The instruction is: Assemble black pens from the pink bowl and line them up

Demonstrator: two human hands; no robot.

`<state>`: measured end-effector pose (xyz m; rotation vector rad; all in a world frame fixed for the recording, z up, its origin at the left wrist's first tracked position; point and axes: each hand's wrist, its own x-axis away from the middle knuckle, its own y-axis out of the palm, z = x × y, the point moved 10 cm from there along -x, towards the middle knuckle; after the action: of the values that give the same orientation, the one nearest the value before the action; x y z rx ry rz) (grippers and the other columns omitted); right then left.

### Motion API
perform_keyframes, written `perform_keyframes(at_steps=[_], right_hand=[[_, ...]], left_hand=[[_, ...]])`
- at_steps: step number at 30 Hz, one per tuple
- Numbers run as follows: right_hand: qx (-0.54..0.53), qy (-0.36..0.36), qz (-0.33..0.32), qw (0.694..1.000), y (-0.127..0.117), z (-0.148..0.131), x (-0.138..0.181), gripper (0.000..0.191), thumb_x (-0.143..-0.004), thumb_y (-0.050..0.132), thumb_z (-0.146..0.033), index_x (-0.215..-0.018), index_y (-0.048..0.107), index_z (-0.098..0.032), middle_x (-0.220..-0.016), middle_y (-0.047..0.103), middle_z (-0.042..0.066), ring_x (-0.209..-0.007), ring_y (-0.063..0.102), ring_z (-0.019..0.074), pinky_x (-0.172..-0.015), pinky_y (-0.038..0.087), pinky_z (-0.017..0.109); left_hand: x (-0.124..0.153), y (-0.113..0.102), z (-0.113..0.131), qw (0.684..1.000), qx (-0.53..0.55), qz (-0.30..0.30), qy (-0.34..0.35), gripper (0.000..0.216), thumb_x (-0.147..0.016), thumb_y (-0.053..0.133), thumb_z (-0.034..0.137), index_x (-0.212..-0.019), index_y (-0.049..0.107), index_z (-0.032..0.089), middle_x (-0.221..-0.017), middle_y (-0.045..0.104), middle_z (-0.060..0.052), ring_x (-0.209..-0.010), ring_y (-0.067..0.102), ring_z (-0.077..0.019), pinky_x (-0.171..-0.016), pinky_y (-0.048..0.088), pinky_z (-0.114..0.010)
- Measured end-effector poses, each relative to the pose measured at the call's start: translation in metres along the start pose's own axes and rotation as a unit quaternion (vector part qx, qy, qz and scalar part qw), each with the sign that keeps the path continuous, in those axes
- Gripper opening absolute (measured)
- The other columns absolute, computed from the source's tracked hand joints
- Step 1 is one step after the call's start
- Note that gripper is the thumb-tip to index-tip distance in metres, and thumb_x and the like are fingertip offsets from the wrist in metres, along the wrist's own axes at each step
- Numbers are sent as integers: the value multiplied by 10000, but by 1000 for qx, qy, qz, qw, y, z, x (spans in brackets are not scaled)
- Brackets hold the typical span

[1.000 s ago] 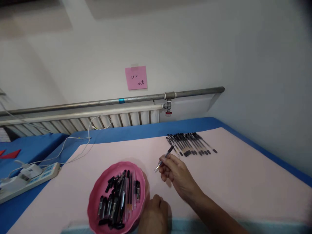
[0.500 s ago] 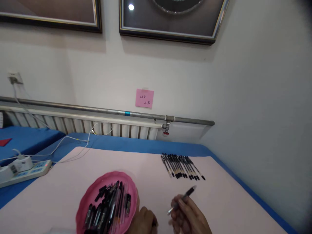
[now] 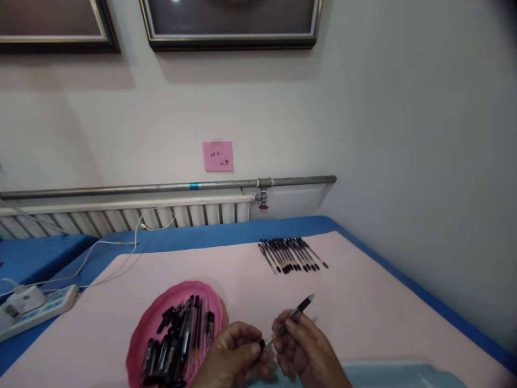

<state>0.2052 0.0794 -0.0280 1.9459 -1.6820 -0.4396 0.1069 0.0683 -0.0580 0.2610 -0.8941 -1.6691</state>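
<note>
My right hand (image 3: 309, 347) pinches a pen (image 3: 293, 315) whose black grip and pointed tip slant up to the right, uncapped. My left hand (image 3: 234, 353) closes on a small black end plug (image 3: 262, 344), held at the rear end of that pen; whether it is seated there I cannot tell. Just left of my left hand stands a pink scalloped dish (image 3: 135, 328), with black caps, clear barrels and thin refills heaped inside. Farther back on the pink sheet lies a row of assembled pens (image 3: 291, 255), side by side with dark ends toward me.
Pink sheeting (image 3: 242, 291) covers the blue table (image 3: 226, 234). A power strip (image 3: 52, 307) with plugs and white cables lies at the left. Behind run a radiator (image 3: 194, 214) and a pipe with a red valve (image 3: 263, 208). Pale blue material (image 3: 388, 374) shows at the front.
My left hand has risen from beside the dish to meet the rear end of the pen, with a black end plug in its fingers. The view has shifted right.
</note>
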Motion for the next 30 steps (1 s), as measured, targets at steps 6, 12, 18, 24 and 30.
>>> perform_keyframes(at_steps=[6, 12, 18, 24, 30], right_hand=[[21, 1, -9, 1000, 1, 0, 0, 241, -759, 644, -417, -774, 623, -177, -558, 608, 2, -471, 539, 116, -430, 393, 208], [22, -22, 10, 999, -1, -8, 2, 243, -736, 664, -422, -771, 629, -184, -617, 614, 14, -532, 550, 140, -440, 404, 227], [19, -13, -1, 1000, 0, -5, 2, 223, -739, 663, -399, -790, 627, -185, -633, 616, 8, -497, 544, 129, -437, 403, 232], [33, -6, -13, 999, 2, -5, 1, 239, -751, 644, -416, -786, 626, -180, -579, 621, 9, -475, 536, 124, -449, 390, 228], [26, -6, -15, 1000, 4, -4, 1, 229, -759, 639, -410, -791, 618, -184, -565, 625, 6, -468, 534, 119, -461, 388, 226]], left_hand=[[1, -2, 0, 1000, 13, 6, -9, 241, -529, 821, 197, -686, 654, 125, -603, 655, -37, -582, 614, -143, -559, 442, -264], [3, 1, 0, 1000, -6, 1, -13, 241, -537, 821, 216, -667, 642, 120, -600, 659, -43, -564, 610, -135, -535, 432, -249], [3, -1, 0, 1000, -4, 7, -19, 238, -555, 813, 226, -692, 652, 117, -606, 663, -49, -566, 614, -137, -522, 436, -239], [4, -1, -2, 1000, -13, 2, -27, 249, -568, 807, 232, -737, 661, 122, -610, 668, -53, -557, 616, -144, -518, 439, -251], [5, 0, -6, 999, -25, -7, -32, 293, -553, 813, 264, -781, 686, 128, -663, 683, -68, -590, 632, -163, -538, 441, -266]])
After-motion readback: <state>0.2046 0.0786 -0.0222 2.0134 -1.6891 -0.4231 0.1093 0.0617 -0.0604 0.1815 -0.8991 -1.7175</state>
